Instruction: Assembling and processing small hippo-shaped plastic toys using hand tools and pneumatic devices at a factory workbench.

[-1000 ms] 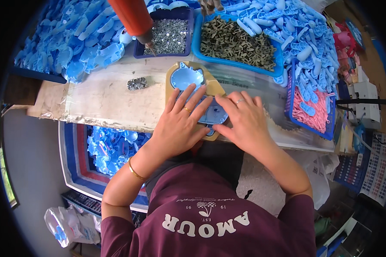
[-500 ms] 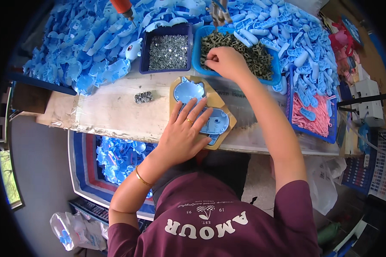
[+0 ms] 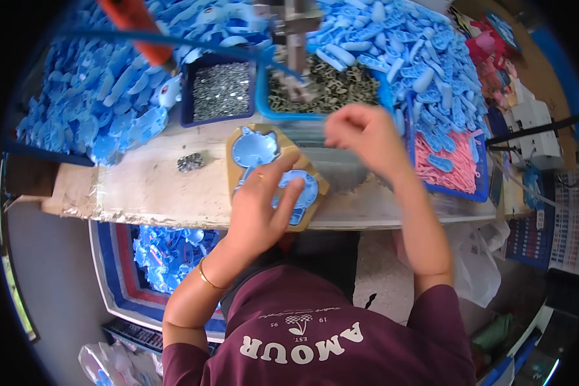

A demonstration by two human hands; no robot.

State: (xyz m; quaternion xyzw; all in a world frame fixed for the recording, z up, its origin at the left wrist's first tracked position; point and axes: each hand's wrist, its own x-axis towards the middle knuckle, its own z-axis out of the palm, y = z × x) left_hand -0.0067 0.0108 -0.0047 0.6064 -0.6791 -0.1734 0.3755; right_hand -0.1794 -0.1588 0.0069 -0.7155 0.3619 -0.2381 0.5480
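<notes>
A tan fixture block (image 3: 235, 183) lies near the table's front edge. Light blue plastic shells sit in its hollows, a rounded shell (image 3: 254, 148) at the far end and another shell (image 3: 305, 190) nearer me. My left hand (image 3: 257, 202) hovers over or rests on the block, thumb apart from the bent fingers, partly covering the nearer shell. In the air right of the block, my right hand (image 3: 360, 135) has its thumb and fingertips pinched together, slightly blurred. Whatever is between them does not show. Behind it stands a bright blue tray (image 3: 289, 116) of small dark olive clip-like pieces.
A dark blue tray (image 3: 219, 119) holds small silvery parts. An orange-red tool (image 3: 138, 29) and a metal machine head (image 3: 296, 51) hang above. Blue parts (image 3: 90, 83) heap at the back. A basket (image 3: 457, 192) of pink pieces stands right; a small silvery pile (image 3: 190, 162) lies left.
My right hand has left the tray of olive clips, coming back toward me and the block. My left hand's fingers have bent and drawn in from lying flat. The view has shifted.
</notes>
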